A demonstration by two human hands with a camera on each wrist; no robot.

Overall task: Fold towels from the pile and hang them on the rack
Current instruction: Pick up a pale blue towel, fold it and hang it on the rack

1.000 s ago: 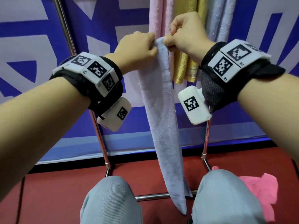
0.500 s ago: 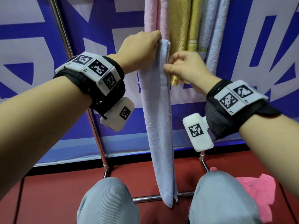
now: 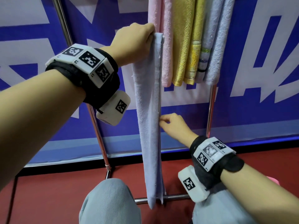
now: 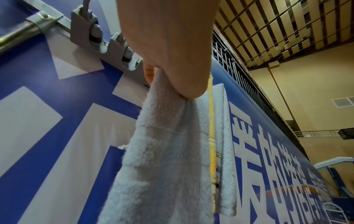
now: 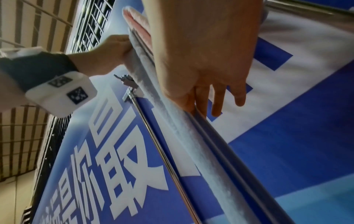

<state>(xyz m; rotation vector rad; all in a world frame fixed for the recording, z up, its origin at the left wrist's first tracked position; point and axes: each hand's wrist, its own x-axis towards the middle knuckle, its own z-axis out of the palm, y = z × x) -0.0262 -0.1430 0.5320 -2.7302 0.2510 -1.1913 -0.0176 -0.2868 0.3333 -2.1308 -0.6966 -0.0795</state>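
A pale blue towel [image 3: 148,126], folded lengthwise into a narrow strip, hangs straight down in front of the rack. My left hand [image 3: 151,32] grips its top end at about the height of the hung towels; the left wrist view shows the terry cloth [image 4: 168,151] pinched under the thumb. My right hand [image 3: 161,119] is lower, halfway down the strip, pinching its right edge between thumb and fingers. In the right wrist view the fingers [image 5: 216,103] lie stretched along the towel's layered edge [image 5: 191,144]. The strip's lower end reaches the rack's bottom bar [image 3: 174,197].
Pink [image 3: 160,46], yellow [image 3: 186,46] and pale blue [image 3: 216,46] towels hang side by side just right of my left hand. Chrome rack poles [image 3: 97,131] [image 3: 210,110] stand before a blue and white banner. My knees [image 3: 110,202] are below; a pink towel [image 3: 274,180] lies on the red floor.
My right hand has slid from the towel's top down its right edge to mid height. The left hand kept its grip and lifted the top slightly; the strip now hangs straighter.
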